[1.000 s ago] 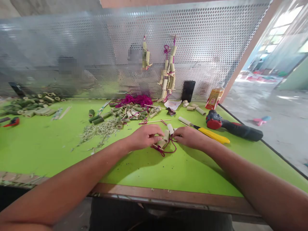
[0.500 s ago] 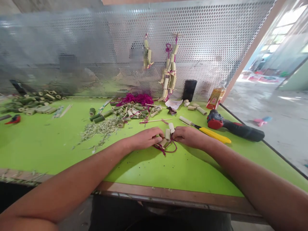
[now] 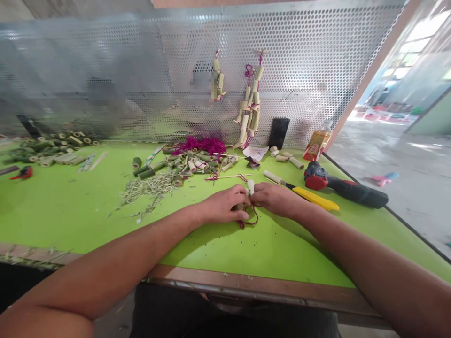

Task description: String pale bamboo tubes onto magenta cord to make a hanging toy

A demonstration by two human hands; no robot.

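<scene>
My left hand (image 3: 225, 204) curls over short bamboo tubes (image 3: 241, 207) strung on purple cord, thumb on the near side and fingers on the far side, hiding most of them. Touching the same small assembly from the right is my right hand (image 3: 274, 197), its fingertips closed beside a pale bamboo tube (image 3: 250, 185). What exactly lies between those fingertips is hidden. A loop of purple cord (image 3: 256, 219) trails onto the green tabletop below the hands. Just beyond them lies a thin bamboo stick (image 3: 230, 176).
To the right lie a yellow utility knife (image 3: 317, 199), a red-and-black power tool (image 3: 326, 180) and a bottle (image 3: 318, 143). Bamboo shavings (image 3: 150, 190), cut tubes (image 3: 199, 162) and a purple cord heap (image 3: 199, 145) sit left and behind. Bamboo figures (image 3: 251, 108) hang on the perforated metal panel (image 3: 310, 47).
My left hand has shifted right and closed over the strung bamboo tubes, covering more of them. My right hand has moved slightly left, so the hands now meet.
</scene>
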